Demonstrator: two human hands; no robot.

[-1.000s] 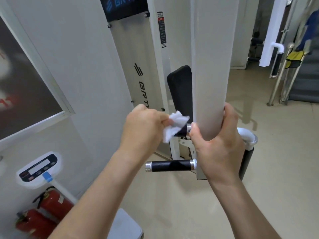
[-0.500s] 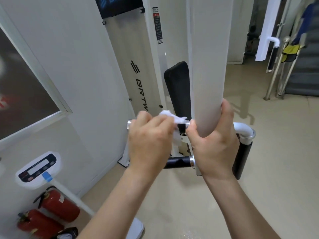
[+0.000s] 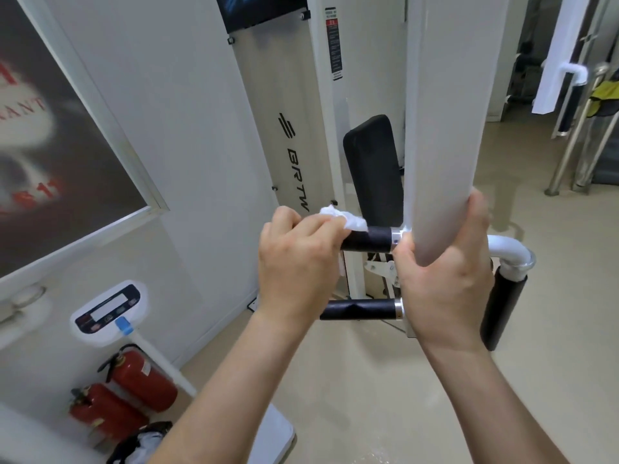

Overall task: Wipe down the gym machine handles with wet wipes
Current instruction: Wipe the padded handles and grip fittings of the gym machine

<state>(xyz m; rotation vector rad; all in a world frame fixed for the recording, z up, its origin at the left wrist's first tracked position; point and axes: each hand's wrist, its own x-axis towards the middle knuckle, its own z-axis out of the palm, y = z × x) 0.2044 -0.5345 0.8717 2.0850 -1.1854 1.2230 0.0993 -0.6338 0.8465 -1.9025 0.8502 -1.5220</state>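
The left hand (image 3: 298, 259) was curled over the outer end of the upper handle (image 3: 368, 238), fingers wrapped round it and gripping the white wipe (image 3: 341, 219) against the black grip. The wipe bunched out past the fingers on the side toward the post (image 3: 442, 128), lying on top of the handle; the stretch of grip between it and the chrome collar was bare. The right hand (image 3: 445, 279) held the lower end of the white post, thumb on its left face and fingers round its right. The lower handle (image 3: 360, 309) stuck out level below the upper one, its outer end hidden behind the left wrist. A third, upright handle (image 3: 502, 309) hung beyond the right hand. A black pad (image 3: 373, 169) stood behind the upper handle. Two red extinguishers (image 3: 144, 380) lay by the wall at lower left, beside a scale (image 3: 107, 309).
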